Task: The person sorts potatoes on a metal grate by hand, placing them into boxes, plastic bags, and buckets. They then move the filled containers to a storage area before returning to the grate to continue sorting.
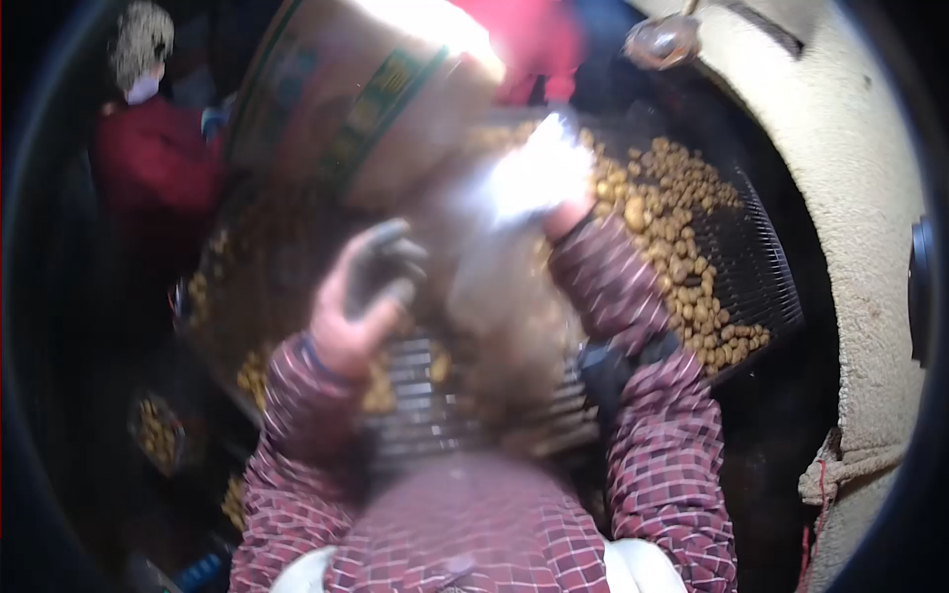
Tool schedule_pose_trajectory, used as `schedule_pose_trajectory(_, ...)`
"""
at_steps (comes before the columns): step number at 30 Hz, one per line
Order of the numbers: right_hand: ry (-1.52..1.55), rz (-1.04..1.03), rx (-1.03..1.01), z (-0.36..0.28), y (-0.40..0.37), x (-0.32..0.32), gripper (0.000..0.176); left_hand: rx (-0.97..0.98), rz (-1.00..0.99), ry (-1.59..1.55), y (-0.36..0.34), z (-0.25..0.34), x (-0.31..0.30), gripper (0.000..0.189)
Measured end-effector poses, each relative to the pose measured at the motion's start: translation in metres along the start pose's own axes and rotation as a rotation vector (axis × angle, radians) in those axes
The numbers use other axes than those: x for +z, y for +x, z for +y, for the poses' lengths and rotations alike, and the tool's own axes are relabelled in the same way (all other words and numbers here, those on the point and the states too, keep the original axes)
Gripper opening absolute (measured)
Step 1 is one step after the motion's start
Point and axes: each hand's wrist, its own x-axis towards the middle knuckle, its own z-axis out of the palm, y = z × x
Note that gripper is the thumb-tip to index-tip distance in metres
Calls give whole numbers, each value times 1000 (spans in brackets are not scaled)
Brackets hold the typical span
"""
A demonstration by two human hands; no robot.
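Note:
My left hand (368, 277), in a glove with grey fingertips, is raised over the slatted sorting table (420, 390). Its fingers are curved with a gap to the thumb, and nothing is between them. My right hand (567, 214) reaches forward over the table, its fingers washed out by a bright glare. Below and beside it hangs a blurred, translucent plastic-like sheet or bag (504, 306); I cannot tell whether the hand grips it. Potatoes (682, 237) lie spread over the table, most thickly on the right. Just ahead, a large printed sack (386, 109) with green bands is tilted above the table.
A person in a dark red top (158, 163) is at the far left. Another person's red clothing (534, 44) shows behind the sack. A small container of potatoes (158, 435) stands at lower left. Pale bulky sacking (850, 198) with a rope (855, 465) borders the right side.

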Motion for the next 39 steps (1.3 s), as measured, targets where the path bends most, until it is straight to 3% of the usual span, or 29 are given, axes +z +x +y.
schedule_pose_trajectory(1, -31, 125, -51, 22, 15, -8, 16, -57, 20, 84, -8, -16, -16, 49)
schedule_pose_trajectory(2, 255, 94, -22, 16, 45, -49, 21, -117, 16, 117, -18, -35, -29, 45)
schedule_pose_trajectory(3, 20, 269, -218, 48, 67, -47, 23, -249, 24, 117, -28, -50, -38, 44)
schedule_pose_trajectory(5, -473, -173, -135, 33, 107, -93, 26, -348, 40, 41, -45, -82, -48, 42)
schedule_pose_trajectory(6, -565, -209, -133, 35, 127, -109, 26, -396, 43, 26, -51, -90, -49, 41)
schedule_pose_trajectory(7, -569, -184, -132, 39, 138, -120, 26, -338, 34, 51, -57, -105, -50, 42)
schedule_pose_trajectory(13, -623, -142, -94, 50, 183, -167, 24, -449, 130, -35, -63, -153, -52, 51)
schedule_pose_trajectory(17, -626, -126, -20, 58, 180, -190, 23, -387, 25, -85, -51, -138, -31, 67)
schedule_pose_trajectory(18, -622, -121, 3, 61, 178, -196, 23, -484, 15, -193, -45, -113, -19, 77)
schedule_pose_trajectory(19, -614, -114, 31, 66, 175, -200, 23, -367, -30, -10, -40, -127, -14, 86)
schedule_pose_trajectory(21, -595, -101, 87, 77, 170, -207, 23, -202, 92, 506, -31, -151, 3, 82)
schedule_pose_trajectory(23, -583, -78, 157, 90, 161, -215, 22, -336, 163, 608, -11, -130, 8, 64)
schedule_pose_trajectory(24, -578, -69, 189, 97, 155, -219, 22, -366, 211, 669, -1, -145, 5, 39)
schedule_pose_trajectory(25, -568, -59, 227, 105, 149, -223, 22, -319, 209, 652, 1, -133, -2, 26)
schedule_pose_trajectory(28, -523, -34, 335, 131, 121, -228, 21, -261, 240, 549, 11, -156, -41, 22)
schedule_pose_trajectory(29, -500, -30, 376, 141, 110, -227, 21, 34, 202, 707, 15, -146, -56, 21)
schedule_pose_trajectory(31, -451, -13, 480, 169, 85, -225, 21, 38, 171, 866, 22, -120, -81, 19)
schedule_pose_trajectory(33, -385, 1, 574, 191, 55, -217, 20, 96, 228, 610, 30, -82, -82, 17)
schedule_pose_trajectory(35, -301, 14, 670, 206, 18, -202, 20, 240, 233, 787, 41, -44, -71, 16)
schedule_pose_trajectory(37, -217, 35, 765, 217, -17, -184, 20, 65, 217, 654, 53, -31, -67, 12)
schedule_pose_trajectory(39, -131, 47, 842, 223, -47, -165, 20, 11, 266, 617, 69, -56, -94, 13)
